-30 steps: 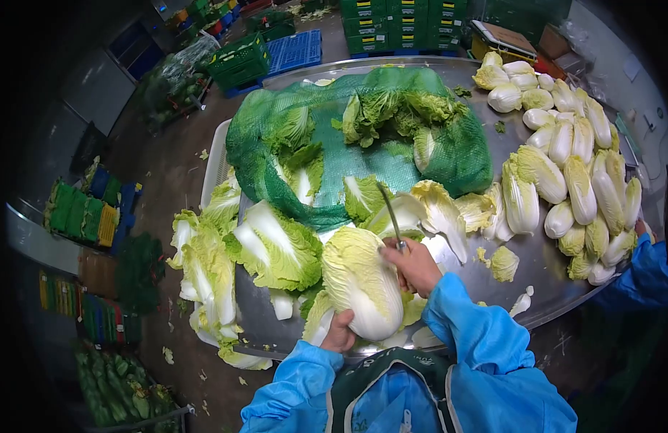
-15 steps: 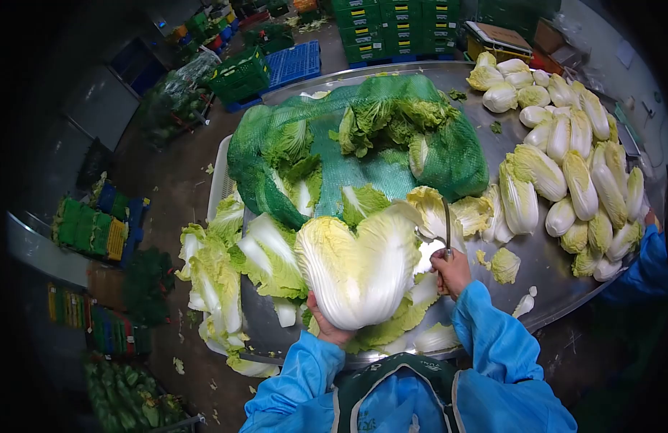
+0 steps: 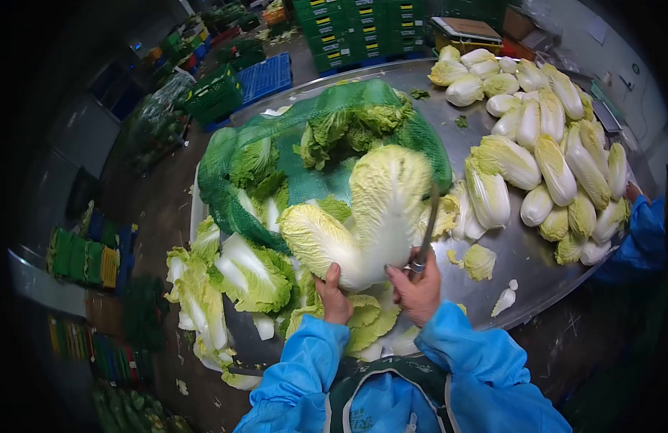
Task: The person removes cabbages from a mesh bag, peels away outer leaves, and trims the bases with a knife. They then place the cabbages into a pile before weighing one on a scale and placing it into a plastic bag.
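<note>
My left hand [image 3: 335, 297] is closed on the base of a napa cabbage [image 3: 319, 242] held above the metal table. A large pale outer leaf [image 3: 390, 202] stands away from the head, upright and slightly blurred. My right hand [image 3: 419, 292] grips a knife [image 3: 429, 224] with a curved blade pointing up, and its thumb presses at the leaf's base. Beneath my hands lie loose green leaves [image 3: 258, 278]. Behind the cabbage is a green mesh sack [image 3: 305, 162] with leafy cabbage inside.
Trimmed napa cabbages [image 3: 558, 169] are heaped at the table's right. A co-worker's blue sleeve [image 3: 641, 238] shows beside them. Small scraps [image 3: 506, 297] lie near the front edge of the metal table [image 3: 540, 285]. Stacked green crates [image 3: 359, 32] stand beyond.
The outer leaf has swung up and apart from the head. My right hand has come left to the leaf's base with the knife. The view has shifted slightly.
</note>
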The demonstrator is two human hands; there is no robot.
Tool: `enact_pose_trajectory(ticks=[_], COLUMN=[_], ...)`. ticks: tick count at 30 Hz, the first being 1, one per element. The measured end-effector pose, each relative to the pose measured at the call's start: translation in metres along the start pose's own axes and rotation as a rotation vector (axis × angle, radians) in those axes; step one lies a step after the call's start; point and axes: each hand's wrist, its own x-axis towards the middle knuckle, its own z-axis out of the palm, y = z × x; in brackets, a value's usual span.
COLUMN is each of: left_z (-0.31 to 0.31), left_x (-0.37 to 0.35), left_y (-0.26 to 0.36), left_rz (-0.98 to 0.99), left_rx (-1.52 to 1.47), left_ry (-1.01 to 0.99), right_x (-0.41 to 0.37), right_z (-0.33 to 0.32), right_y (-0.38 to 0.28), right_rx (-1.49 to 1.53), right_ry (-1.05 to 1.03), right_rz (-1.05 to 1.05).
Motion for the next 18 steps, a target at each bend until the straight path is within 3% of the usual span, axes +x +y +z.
enact_pose_trajectory(ticks=[1,2,4,6,9,10,13,15,16,18], left_z=[-0.003,-0.005,-0.002,-0.001,0.002,0.008,0.004,-0.001,-0.001,0.003], left_x=[0.003,0.005,-0.003,-0.007,-0.021,-0.026,-0.026,-0.029,-0.028,-0.027], left_y=[-0.002,-0.001,0.012,0.017,0.024,0.033,0.048,0.048,0.045,0.040], left_rz=[-0.115,-0.229,-0.257,-0.262,-0.226,-0.175,-0.041,0.030,0.014,0.003], left_rx=[-0.081,-0.162,-0.197,-0.159,-0.149,-0.133,-0.138,-0.080,-0.068,-0.064], left_ry=[-0.006,-0.014,-0.030,-0.129,-0.223,-0.273,-0.356,-0.379,-0.333,-0.292], right_x=[0.006,0.019,0.051,0.056,0.031,0.032,0.033,0.028,0.025,0.020], right_z=[-0.017,-0.034,-0.063,-0.060,-0.006,0.003,0.006,0.006,0.007,0.011], right_y=[-0.001,0.002,0.018,0.021,-0.016,-0.002,0.001,-0.002,0.002,0.013], right_rx=[-0.183,-0.178,-0.832,-0.724,-0.795,-0.647,-0.491,-0.410,-0.417,-0.376], right_ry=[-0.032,-0.046,-0.027,-0.010,-0.369,-0.436,-0.451,-0.485,-0.489,-0.434], right_rz=[0.033,0.035,-0.402,-0.362,0.081,-0.206,-0.104,0.078,0.078,-0.126])
